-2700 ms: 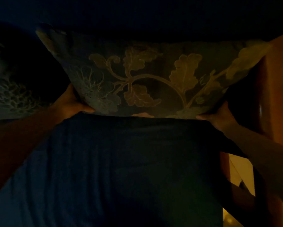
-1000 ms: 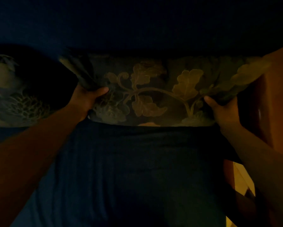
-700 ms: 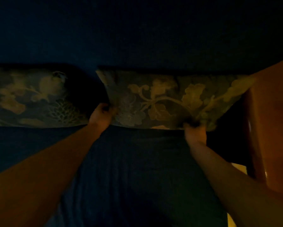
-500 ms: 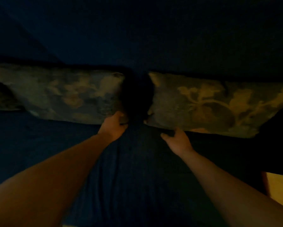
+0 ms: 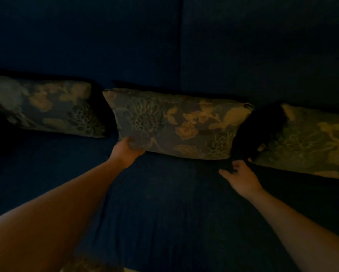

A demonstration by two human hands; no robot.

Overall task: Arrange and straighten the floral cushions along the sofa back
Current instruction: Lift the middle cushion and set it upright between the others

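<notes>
Three floral cushions lean against the dark blue sofa back [image 5: 184, 46] in dim light. The middle cushion [image 5: 176, 122] stands in front of me, the left cushion [image 5: 44, 107] and the right cushion [image 5: 310, 140] on either side, with dark gaps between them. My left hand [image 5: 125, 150] grips the middle cushion's lower left corner. My right hand [image 5: 241, 175] hovers with fingers apart over the seat, just below the gap between the middle and right cushions, holding nothing.
The dark blue seat [image 5: 164, 203] stretches from the cushions toward me. A seam in the sofa back runs down above the middle cushion. A patch of patterned fabric [image 5: 90, 264] shows at the bottom edge.
My view has swung left from the right-end cushion by the wooden arm. Both hands let go of that cushion; my left hand now grips the middle cushion, my right hand is free.
</notes>
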